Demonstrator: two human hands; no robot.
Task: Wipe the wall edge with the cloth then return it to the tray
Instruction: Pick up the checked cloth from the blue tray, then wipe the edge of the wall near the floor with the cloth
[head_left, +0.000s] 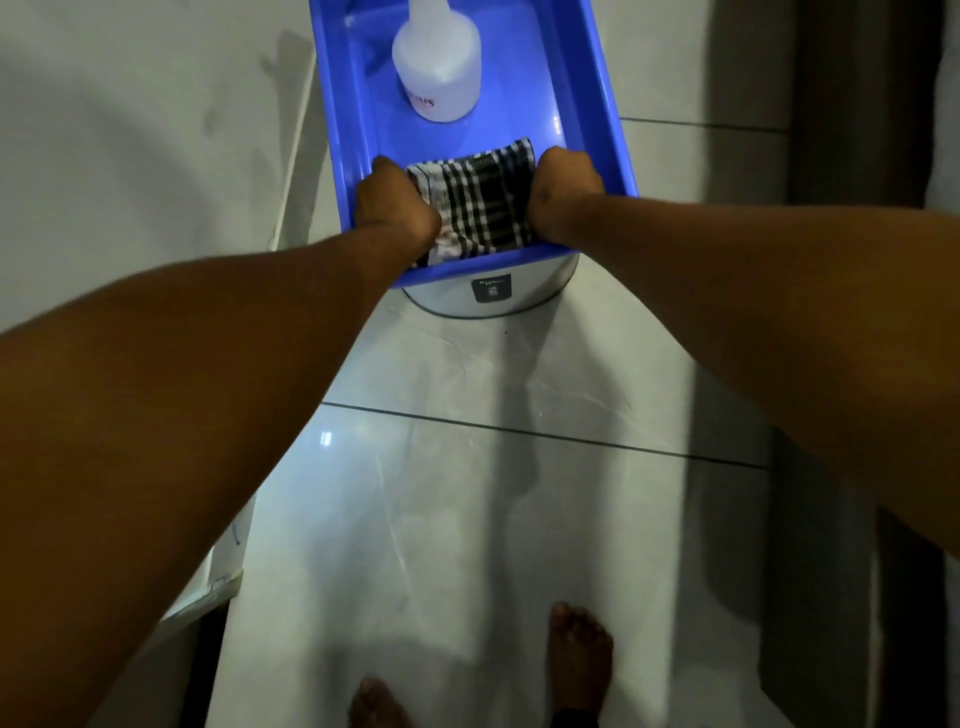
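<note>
A black-and-white checked cloth (480, 200) lies in the near end of the blue tray (605, 109). My left hand (397, 205) grips the cloth's left side and my right hand (563, 195) grips its right side, both with fingers curled down into the fabric. The cloth is stretched flat between the two hands, its near edge hanging over the tray's front rim. The pale wall (130, 130) and its edge run along the left.
A white plastic bottle (436, 62) stands in the far part of the tray. The tray rests on a white round container (493, 293) on the glossy tiled floor (467, 493). My bare feet (582, 660) show at the bottom. A dark doorway strip is at the right.
</note>
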